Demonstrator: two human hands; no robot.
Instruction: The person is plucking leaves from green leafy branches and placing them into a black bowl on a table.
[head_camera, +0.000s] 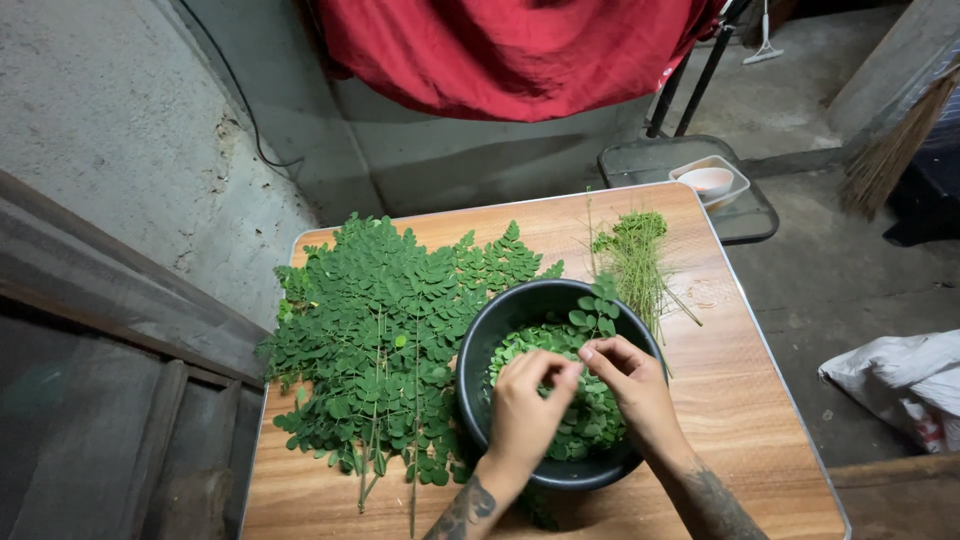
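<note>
head cam: both hands over the black bowl (480, 340) on the wooden table (740, 400), left hand (528, 405) and right hand (630, 385) each pinching a leafy sprig (592, 312) btwn fingertips. bowl holds stripped leaves (530, 345); leafy branches (380, 330) lie just left of bowl, bare stems (640, 255) just behind it.

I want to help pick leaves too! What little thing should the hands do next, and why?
Probably slide the right hand along the sprig while the left hand pinches it, so the leaflets drop. Both hands hold it over the black bowl, already full of loose leaves.
</note>
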